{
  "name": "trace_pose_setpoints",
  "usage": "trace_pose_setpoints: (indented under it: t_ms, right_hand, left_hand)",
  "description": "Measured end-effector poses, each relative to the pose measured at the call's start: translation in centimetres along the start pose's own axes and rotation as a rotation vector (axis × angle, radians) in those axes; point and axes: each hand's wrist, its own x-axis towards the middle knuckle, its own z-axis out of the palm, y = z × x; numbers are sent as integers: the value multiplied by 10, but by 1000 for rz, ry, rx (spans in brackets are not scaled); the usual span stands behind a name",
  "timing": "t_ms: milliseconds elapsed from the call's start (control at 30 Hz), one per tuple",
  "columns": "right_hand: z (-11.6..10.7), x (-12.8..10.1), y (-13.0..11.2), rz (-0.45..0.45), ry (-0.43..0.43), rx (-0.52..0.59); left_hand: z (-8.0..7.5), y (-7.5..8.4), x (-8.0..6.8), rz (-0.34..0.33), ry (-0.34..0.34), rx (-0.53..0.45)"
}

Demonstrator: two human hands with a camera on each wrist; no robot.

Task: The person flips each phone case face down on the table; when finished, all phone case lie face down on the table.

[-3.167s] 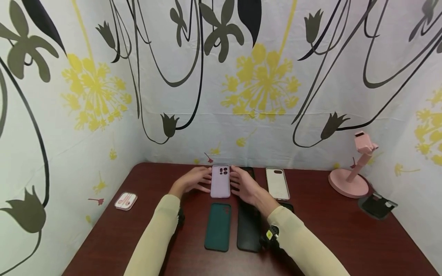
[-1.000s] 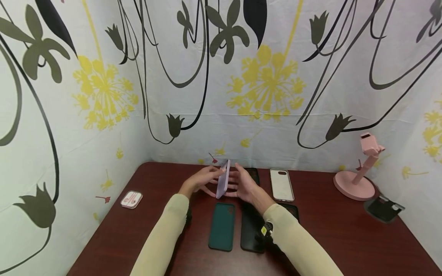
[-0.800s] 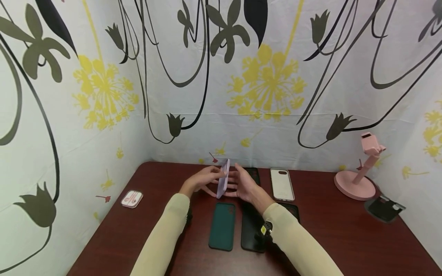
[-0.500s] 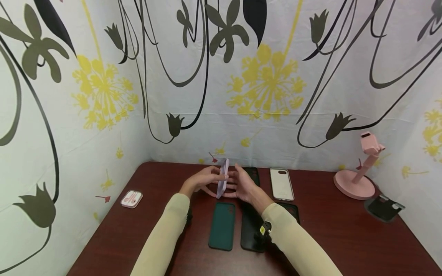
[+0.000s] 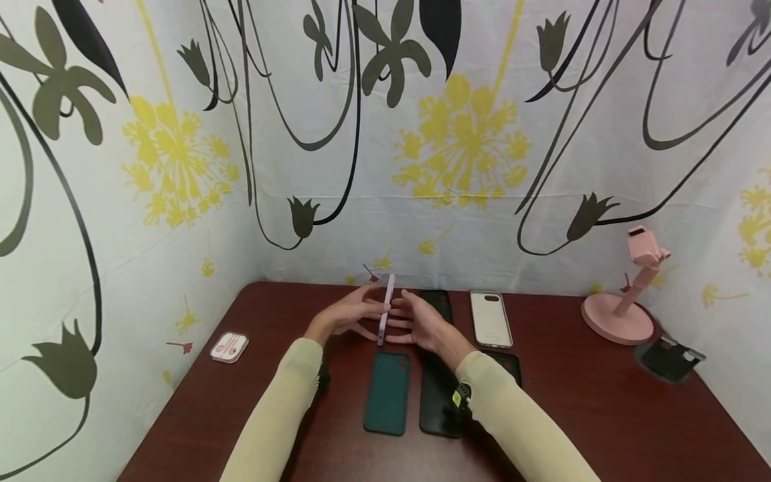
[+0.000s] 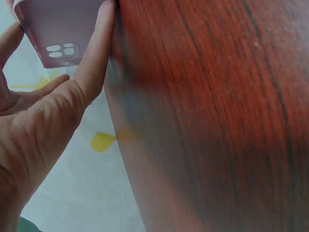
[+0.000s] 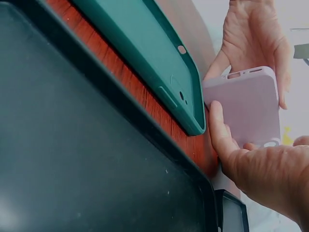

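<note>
**Slim lilac phone case (image 7: 248, 108) held edge-on by both my hands**

I have the lilac case just beyond the matte green phone case (image 5: 387, 393), my landmark on the dark red wood-grain bench (image 5: 572, 388). Its long narrow side faces me, the top leaning slightly right, and a cluster of camera openings shows at one end. I cannot tell whether its lower end touches the bench.

My left hand (image 5: 346, 312), beyond the green case and a little to its left, pinches the lilac case by its edges, thumb and fingers apart around it. My right hand (image 5: 427, 325), beyond the green case and to its right, grips it too, fingers spread along it.

Just right of the green case lies a long black phone case with a raised rim (image 5: 435, 408), partly under my right wrist. Farther off to the right of the green case lies a pale white phone case (image 5: 490, 320), and well apart to the right stands a pink round-based stand (image 5: 617, 320). Well to the left of the green case sits a small white square box with rounded corners (image 5: 229, 347).
</note>
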Motion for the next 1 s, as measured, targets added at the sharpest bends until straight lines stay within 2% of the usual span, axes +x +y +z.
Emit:
trace_pose_setpoints:
  t_ms: [333, 733, 1000]
  right_hand:
    - [4, 6, 2, -1, 75, -127]
    - [9, 7, 2, -2, 72, -173]
    - [8, 6, 5, -22, 60, -181]
  left_hand:
    - [-5, -1, -4, 52, -72, -50]
    - [-19, -3, -8, 93, -71, -111]
    - [-26, -4, -12, 85, -38, -71]
